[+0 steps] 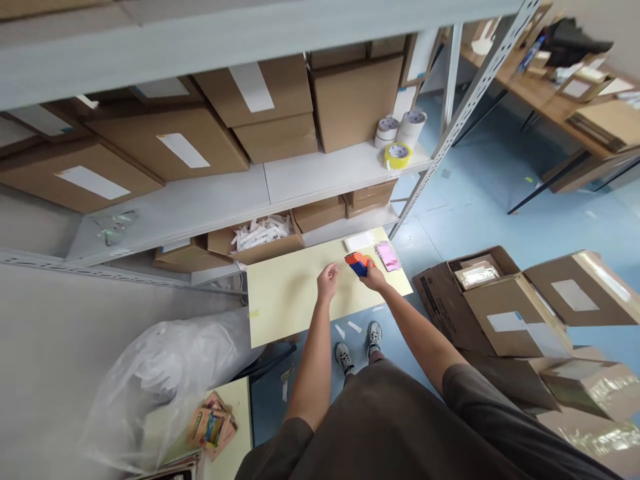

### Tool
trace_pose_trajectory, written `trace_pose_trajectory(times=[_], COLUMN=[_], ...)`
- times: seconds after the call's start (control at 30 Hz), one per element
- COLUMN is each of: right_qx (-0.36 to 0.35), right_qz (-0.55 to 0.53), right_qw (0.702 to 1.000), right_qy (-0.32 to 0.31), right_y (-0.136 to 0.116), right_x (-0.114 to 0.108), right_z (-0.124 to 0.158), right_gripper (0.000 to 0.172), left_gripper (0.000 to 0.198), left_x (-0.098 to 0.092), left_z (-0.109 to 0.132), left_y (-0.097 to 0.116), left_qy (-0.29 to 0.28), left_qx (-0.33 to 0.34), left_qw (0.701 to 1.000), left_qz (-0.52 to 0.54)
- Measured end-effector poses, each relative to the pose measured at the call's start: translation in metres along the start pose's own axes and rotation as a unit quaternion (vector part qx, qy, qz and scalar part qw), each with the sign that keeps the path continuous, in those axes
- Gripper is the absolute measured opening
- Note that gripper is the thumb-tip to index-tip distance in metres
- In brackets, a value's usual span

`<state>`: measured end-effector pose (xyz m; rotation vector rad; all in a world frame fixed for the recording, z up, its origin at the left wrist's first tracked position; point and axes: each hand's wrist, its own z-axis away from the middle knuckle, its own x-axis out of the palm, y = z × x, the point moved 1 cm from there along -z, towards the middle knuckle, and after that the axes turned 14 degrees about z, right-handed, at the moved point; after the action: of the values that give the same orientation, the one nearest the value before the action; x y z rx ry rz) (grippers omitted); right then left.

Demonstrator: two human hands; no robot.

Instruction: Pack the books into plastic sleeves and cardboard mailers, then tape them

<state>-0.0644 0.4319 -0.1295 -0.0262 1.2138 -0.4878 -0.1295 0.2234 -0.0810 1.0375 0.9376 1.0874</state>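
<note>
An orange and blue tape dispenser (357, 263) is in the grip of my right hand (373, 275), above the right part of a pale yellow table (280, 293). A bit of yellow shows behind it. To its left, my left hand (327, 283) hovers over the same table with fingers curled together, apart from the dispenser. Whatever may be between those fingertips is too small to make out. Just beyond the dispenser lies a white flat item (359, 241). A pink blurred item (388, 256) rests at the table's right end.
A metal shelf (320, 175) with cardboard boxes (357, 100) and tape rolls (397, 155) stands behind the table. An open box (263, 233) of white pieces sits lower. Cartons (520, 313) are stacked at right; a clear plastic bag (165, 367) bulges at left.
</note>
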Motion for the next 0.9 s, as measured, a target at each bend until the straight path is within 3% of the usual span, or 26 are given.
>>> trace_pose_trajectory(times=[0.13,0.27,0.43,0.57,0.77,0.9], right_qx=[-0.096,-0.19,-0.228,-0.212,-0.209,-0.209], right_qz=[-0.046,-0.089,-0.021,0.017,-0.014,-0.033], right_qw=[0.994,0.975,0.968,0.969,0.968,0.965], right_qy=[0.034,0.072,0.098,0.121,0.139,0.155], right_y=[-0.003,-0.019,-0.048,-0.071,-0.094,-0.104], right_x=[-0.067,-0.129,-0.18,-0.2,-0.204,-0.206], right_z=[0.016,0.035,0.058,0.071,0.079,0.075], right_gripper=[0.088,0.08,0.067,0.061,0.048,0.05], left_gripper=[0.031,0.039,0.035,0.029,0.02,0.017], left_x=[-0.004,-0.019,-0.045,-0.062,-0.079,-0.08], left_z=[-0.009,-0.014,-0.01,0.0,0.013,0.016], left_y=[0.058,0.111,0.152,0.169,0.181,0.191], left_qy=[0.011,-0.05,-0.115,-0.112,-0.061,0.005], left_qx=[0.073,0.133,0.176,0.214,0.238,0.286], left_qw=[0.996,0.987,0.974,0.968,0.969,0.958], left_qz=[0.043,0.078,0.081,0.066,0.04,-0.007])
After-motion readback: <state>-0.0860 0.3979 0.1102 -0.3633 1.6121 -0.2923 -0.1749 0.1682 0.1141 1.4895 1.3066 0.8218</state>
